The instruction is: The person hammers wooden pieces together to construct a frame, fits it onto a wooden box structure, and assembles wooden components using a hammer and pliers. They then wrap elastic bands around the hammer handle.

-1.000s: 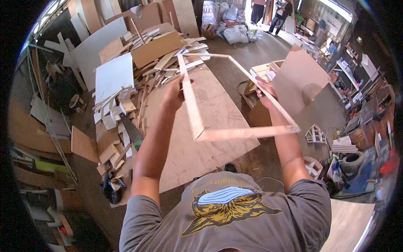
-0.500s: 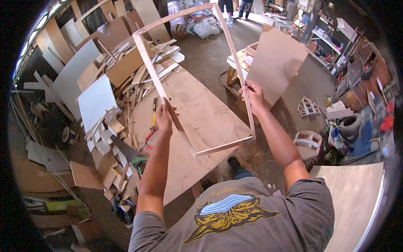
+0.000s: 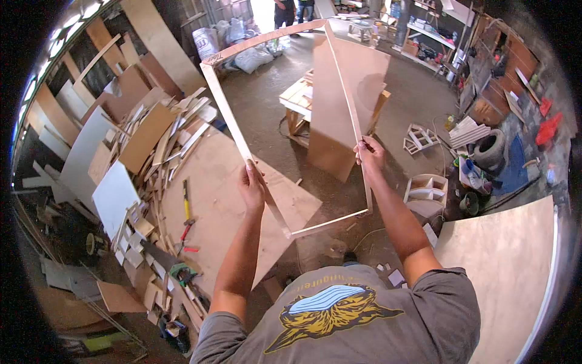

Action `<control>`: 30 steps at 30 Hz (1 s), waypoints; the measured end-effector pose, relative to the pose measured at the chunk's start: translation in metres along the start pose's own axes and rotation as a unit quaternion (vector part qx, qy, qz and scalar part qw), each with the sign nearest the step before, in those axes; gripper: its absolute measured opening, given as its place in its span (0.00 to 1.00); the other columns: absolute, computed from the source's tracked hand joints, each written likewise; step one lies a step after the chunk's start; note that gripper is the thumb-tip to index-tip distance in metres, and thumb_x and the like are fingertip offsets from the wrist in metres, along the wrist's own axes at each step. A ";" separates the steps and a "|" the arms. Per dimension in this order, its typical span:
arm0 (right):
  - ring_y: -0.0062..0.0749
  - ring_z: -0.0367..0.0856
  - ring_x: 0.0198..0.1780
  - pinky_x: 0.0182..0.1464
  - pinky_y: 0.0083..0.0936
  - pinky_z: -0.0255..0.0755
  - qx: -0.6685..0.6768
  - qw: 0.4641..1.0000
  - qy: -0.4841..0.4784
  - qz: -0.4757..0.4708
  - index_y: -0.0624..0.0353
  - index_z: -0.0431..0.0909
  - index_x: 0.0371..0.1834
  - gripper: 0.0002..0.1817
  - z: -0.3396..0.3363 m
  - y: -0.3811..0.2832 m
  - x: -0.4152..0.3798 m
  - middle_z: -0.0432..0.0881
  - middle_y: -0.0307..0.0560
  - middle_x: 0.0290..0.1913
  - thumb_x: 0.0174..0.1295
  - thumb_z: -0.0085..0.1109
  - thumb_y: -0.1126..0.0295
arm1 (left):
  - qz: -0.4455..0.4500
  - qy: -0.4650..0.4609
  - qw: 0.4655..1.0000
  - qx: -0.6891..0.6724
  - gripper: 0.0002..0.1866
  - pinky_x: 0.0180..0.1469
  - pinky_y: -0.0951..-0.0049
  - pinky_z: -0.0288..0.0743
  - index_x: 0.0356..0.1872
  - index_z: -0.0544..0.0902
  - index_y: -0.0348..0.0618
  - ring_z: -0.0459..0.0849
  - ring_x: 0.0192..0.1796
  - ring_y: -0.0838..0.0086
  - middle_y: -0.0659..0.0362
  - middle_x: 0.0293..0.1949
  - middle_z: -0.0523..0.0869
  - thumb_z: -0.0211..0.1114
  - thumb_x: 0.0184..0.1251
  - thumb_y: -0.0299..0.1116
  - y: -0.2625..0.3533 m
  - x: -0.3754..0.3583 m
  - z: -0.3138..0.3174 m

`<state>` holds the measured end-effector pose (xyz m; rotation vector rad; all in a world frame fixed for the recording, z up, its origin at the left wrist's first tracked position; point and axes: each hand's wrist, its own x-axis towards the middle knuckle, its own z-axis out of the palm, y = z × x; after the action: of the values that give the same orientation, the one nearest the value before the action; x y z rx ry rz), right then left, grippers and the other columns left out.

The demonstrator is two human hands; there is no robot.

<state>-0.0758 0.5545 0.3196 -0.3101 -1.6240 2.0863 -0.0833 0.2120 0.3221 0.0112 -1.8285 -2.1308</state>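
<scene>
Head view: left fingers (image 3: pixel 259 173), right fingers (image 3: pixel 363 147) gripping wooden frame (image 3: pixel 227 112); brown panel (image 3: pixel 330 115) behind, wood scraps (image 3: pixel 176 134) at left.

I stand in a woodworking shop — offcuts (image 3: pixel 173 138) lie heaped along a broad wooden sheet (image 3: pixel 212 200), a green-handled saw (image 3: pixel 182 271) near them, and large panels (image 3: pixel 91 148) lean beyond. Cluttered shelves (image 3: pixel 431 34) stand across the floor, and what I hold is woodwork too — a plain wooden frame (image 3: pixel 228 113).
</scene>
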 end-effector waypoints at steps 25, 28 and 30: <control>0.11 0.73 0.28 0.27 0.13 0.67 -0.088 0.962 0.234 -0.113 0.57 0.84 0.54 0.10 -0.425 -0.075 0.188 0.84 0.35 0.33 0.73 0.64 0.68 | -0.035 -0.269 0.958 0.088 0.18 0.33 0.79 0.74 0.60 0.81 0.42 0.79 0.30 0.84 0.63 0.31 0.86 0.67 0.78 0.41 -0.164 -0.030 0.523; 0.11 0.72 0.28 0.26 0.13 0.66 -0.086 0.953 0.281 -0.079 0.56 0.83 0.53 0.12 -0.446 -0.074 0.210 0.83 0.34 0.34 0.69 0.68 0.69 | -0.055 -0.334 0.940 0.051 0.17 0.43 0.73 0.77 0.60 0.80 0.42 0.82 0.38 0.79 0.61 0.37 0.87 0.66 0.79 0.39 -0.180 -0.012 0.570; 0.11 0.72 0.28 0.26 0.13 0.66 -0.120 0.943 0.295 -0.095 0.56 0.83 0.53 0.13 -0.459 -0.078 0.232 0.82 0.32 0.33 0.67 0.70 0.71 | -0.080 -0.345 0.935 0.028 0.17 0.51 0.71 0.77 0.59 0.80 0.41 0.81 0.46 0.77 0.60 0.42 0.87 0.67 0.77 0.38 -0.186 0.000 0.604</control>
<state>-0.0497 1.0734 0.2946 -0.7483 -1.4561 1.4551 -0.2611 0.8141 0.2494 -0.6795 -2.3198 -2.3828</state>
